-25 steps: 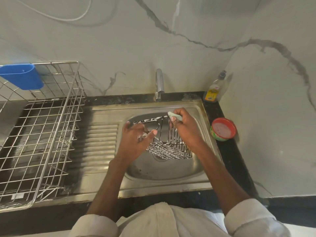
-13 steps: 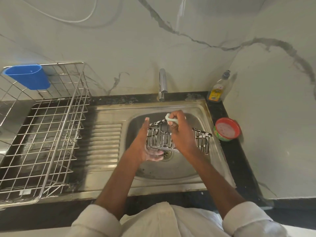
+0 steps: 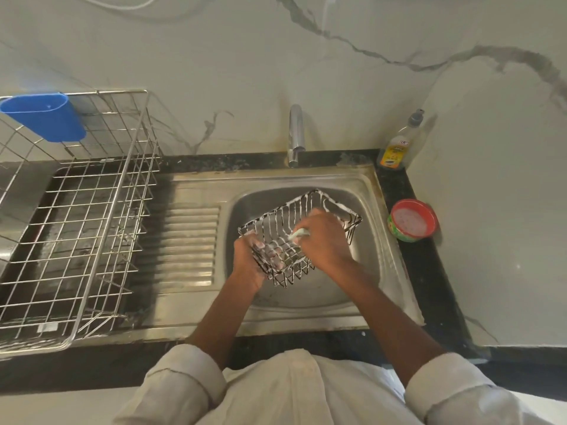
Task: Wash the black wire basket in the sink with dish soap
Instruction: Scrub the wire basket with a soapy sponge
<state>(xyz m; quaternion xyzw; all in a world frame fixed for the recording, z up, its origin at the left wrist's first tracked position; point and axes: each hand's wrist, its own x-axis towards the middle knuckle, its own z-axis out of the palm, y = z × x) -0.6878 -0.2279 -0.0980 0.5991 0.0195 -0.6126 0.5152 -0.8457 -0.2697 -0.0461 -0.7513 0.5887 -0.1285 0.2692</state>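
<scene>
The black wire basket [image 3: 285, 219], streaked with white suds, is held above the steel sink [image 3: 372, 265] bowl with its open side facing up toward me. My left hand [image 3: 248, 256] grips its near left corner, fingers foamy. My right hand [image 3: 325, 240] reaches inside the basket, shut on a pale green scrubber [image 3: 299, 233] pressed against the wires. A dish soap bottle [image 3: 397, 145] stands at the back right corner of the counter. A red-rimmed tub of soap [image 3: 412, 220] sits right of the sink.
The tap [image 3: 295, 133] rises behind the sink with no water running. A large steel dish rack [image 3: 76, 216] with a blue plastic holder [image 3: 46, 116] fills the left counter. The ribbed drainboard [image 3: 187, 243] lies between rack and bowl. Marble walls close the back and right.
The basket has been turned from standing on its side to open side up. My left hand shifted to its near left corner and my right hand with the scrubber moved inside it.
</scene>
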